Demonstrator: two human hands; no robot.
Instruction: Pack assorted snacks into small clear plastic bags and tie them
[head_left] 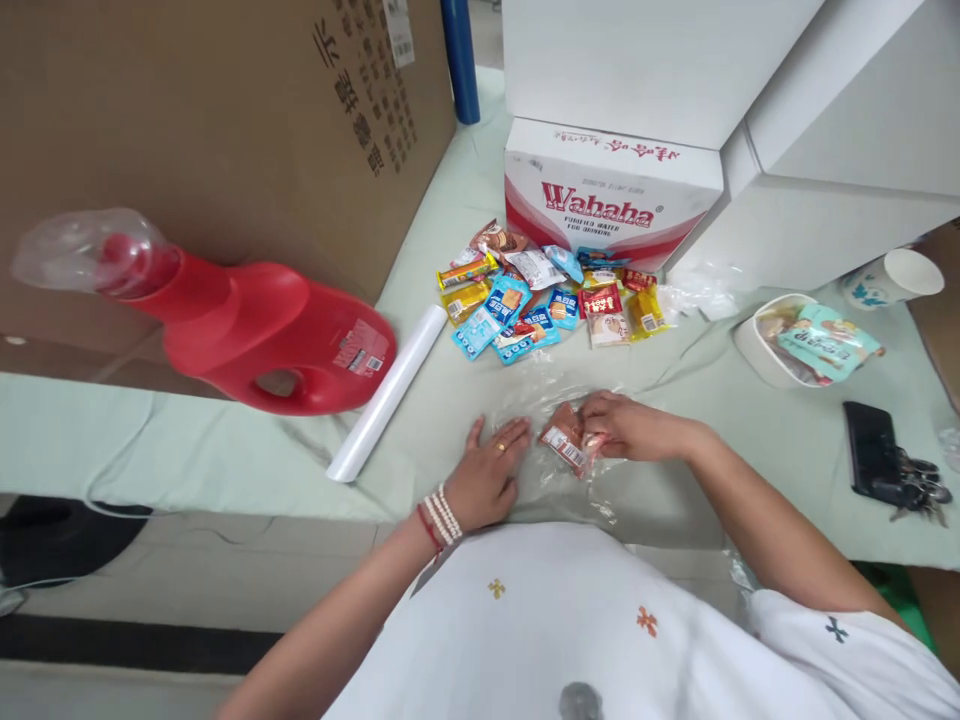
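My left hand (pixel 489 478) lies on the table with its fingers stretched out, at the edge of a sheet of clear plastic film (pixel 536 385). On the film sits a brown snack packet (pixel 562 437) with a barcode label. My right hand (pixel 626 425) has its fingers closed at the right side of this packet, around a small reddish wrapper (pixel 595 440). The fingers partly hide what they hold. Beyond both hands is a pile of wrapped snacks (pixel 529 325) in blue, yellow, red and brown.
Left of the hands lie a white roll (pixel 386 395) and a red jug (pixel 274 335). A Wahaha carton (pixel 611 205) stands behind the snacks. At right are a white tub (pixel 757 345), a paper cup (pixel 892 280), a phone (pixel 866 440) and keys (pixel 926 490). A large cardboard box (pixel 247 130) fills the back left.
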